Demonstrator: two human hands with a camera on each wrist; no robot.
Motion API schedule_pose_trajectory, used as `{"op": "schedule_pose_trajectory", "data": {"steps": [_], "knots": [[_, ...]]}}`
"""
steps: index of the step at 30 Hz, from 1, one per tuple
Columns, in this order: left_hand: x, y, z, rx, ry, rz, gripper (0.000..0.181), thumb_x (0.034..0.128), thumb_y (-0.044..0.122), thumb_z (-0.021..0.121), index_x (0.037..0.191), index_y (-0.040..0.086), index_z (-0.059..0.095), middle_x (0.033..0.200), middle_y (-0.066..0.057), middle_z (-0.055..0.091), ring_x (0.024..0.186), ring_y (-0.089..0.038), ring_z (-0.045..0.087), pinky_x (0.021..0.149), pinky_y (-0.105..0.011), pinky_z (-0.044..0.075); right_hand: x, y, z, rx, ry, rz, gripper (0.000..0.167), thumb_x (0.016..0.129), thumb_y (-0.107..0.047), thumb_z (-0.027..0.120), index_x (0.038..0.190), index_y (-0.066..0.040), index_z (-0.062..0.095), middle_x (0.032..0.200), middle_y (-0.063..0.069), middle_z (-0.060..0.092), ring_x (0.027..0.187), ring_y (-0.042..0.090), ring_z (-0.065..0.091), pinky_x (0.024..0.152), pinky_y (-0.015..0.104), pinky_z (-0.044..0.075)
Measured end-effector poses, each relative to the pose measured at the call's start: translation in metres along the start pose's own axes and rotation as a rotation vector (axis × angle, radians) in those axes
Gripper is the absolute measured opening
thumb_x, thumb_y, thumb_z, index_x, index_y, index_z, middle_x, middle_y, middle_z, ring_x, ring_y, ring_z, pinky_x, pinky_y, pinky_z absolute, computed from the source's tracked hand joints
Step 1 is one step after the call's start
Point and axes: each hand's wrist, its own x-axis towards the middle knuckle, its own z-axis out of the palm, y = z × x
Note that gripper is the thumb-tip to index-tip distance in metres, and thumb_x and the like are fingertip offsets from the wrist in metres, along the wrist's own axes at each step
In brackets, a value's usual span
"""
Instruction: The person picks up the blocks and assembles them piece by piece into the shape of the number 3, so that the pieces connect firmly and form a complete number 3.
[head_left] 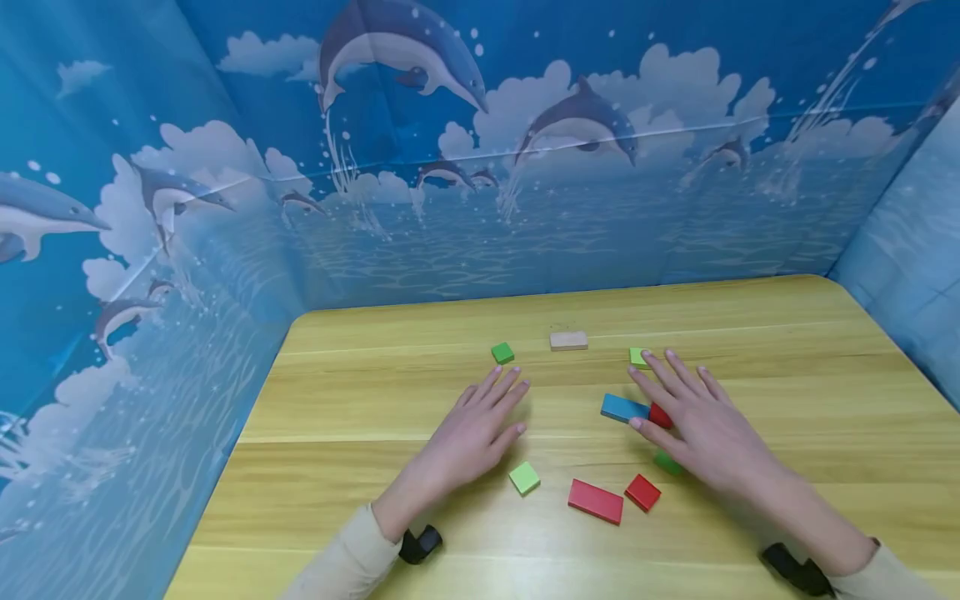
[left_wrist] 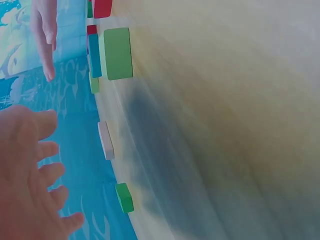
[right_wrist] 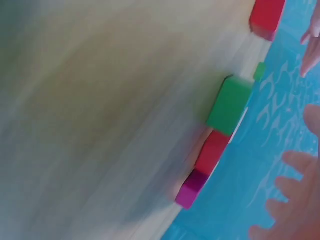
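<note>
My left hand (head_left: 474, 427) hangs above the table with its fingers spread and nothing in them. A light green block (head_left: 525, 478) lies to its right, and a green block (head_left: 502, 353) sits just beyond its fingertips. Also spread and holding nothing, my right hand (head_left: 708, 433) hovers over the right-hand blocks. Near its thumb is a blue block (head_left: 624, 407); a red block (head_left: 660, 415) and a green block (head_left: 667, 463) are partly hidden by the hand. A yellow-green block (head_left: 638, 357) shows by its index fingertip. A purple block (right_wrist: 191, 190) appears in the right wrist view.
Closer to me, a long red block (head_left: 596, 501) lies beside a square red block (head_left: 642, 492). Farther back is a pale wooden block (head_left: 568, 341). The wooden table (head_left: 360, 408) is bordered at the back and sides by a dolphin-print cloth (head_left: 465, 242).
</note>
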Motion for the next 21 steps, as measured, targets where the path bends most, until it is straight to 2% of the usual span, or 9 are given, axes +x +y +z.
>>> {"op": "schedule_pose_trajectory", "data": {"steps": [5, 10, 13, 17, 21], "knots": [[0.007, 0.002, -0.003, -0.018, -0.011, 0.056, 0.058, 0.1060, 0.040, 0.040, 0.158, 0.022, 0.021, 0.163, 0.005, 0.005, 0.149, -0.017, 0.001, 0.115, -0.050, 0.019, -0.002, 0.007, -0.003, 0.053, -0.002, -0.056, 0.071, 0.097, -0.044, 0.060, 0.156, -0.021, 0.029, 0.164, 0.004, 0.011, 0.149, 0.025, 0.001, 0.118, 0.043, -0.002], [0.015, 0.004, -0.005, -0.018, -0.040, 0.117, 0.060, 0.1046, 0.041, 0.044, 0.158, 0.025, 0.022, 0.163, 0.005, 0.006, 0.149, -0.019, 0.003, 0.116, -0.048, 0.016, -0.002, 0.013, -0.005, 0.086, 0.007, -0.081, 0.070, 0.095, -0.040, 0.064, 0.155, -0.018, 0.034, 0.163, 0.005, 0.016, 0.149, 0.029, 0.008, 0.119, 0.038, 0.003], [0.021, 0.006, -0.005, -0.024, -0.074, 0.150, 0.061, 0.1028, 0.043, 0.047, 0.157, 0.025, 0.026, 0.163, 0.004, 0.010, 0.149, -0.020, 0.003, 0.116, -0.048, 0.015, -0.001, 0.016, -0.005, 0.111, 0.009, -0.081, 0.067, 0.095, -0.039, 0.065, 0.153, -0.021, 0.037, 0.162, 0.003, 0.019, 0.148, 0.029, 0.013, 0.117, 0.047, 0.014], [0.031, 0.008, -0.005, -0.058, -0.108, 0.195, 0.062, 0.1006, 0.044, 0.052, 0.155, 0.023, 0.032, 0.163, 0.003, 0.014, 0.149, -0.020, 0.003, 0.116, -0.047, 0.016, -0.002, 0.019, -0.005, 0.141, 0.016, -0.098, 0.063, 0.094, -0.033, 0.068, 0.151, -0.023, 0.042, 0.161, 0.003, 0.023, 0.147, 0.030, 0.018, 0.108, 0.060, 0.028], [0.041, 0.011, -0.004, -0.123, -0.122, 0.217, 0.062, 0.0988, 0.041, 0.057, 0.153, 0.021, 0.037, 0.162, 0.002, 0.020, 0.149, -0.020, 0.006, 0.116, -0.046, 0.018, -0.003, 0.023, -0.006, 0.131, 0.040, -0.140, 0.062, 0.091, -0.026, 0.072, 0.148, -0.021, 0.047, 0.157, 0.009, 0.031, 0.142, 0.034, 0.027, 0.103, 0.061, 0.034]]}}
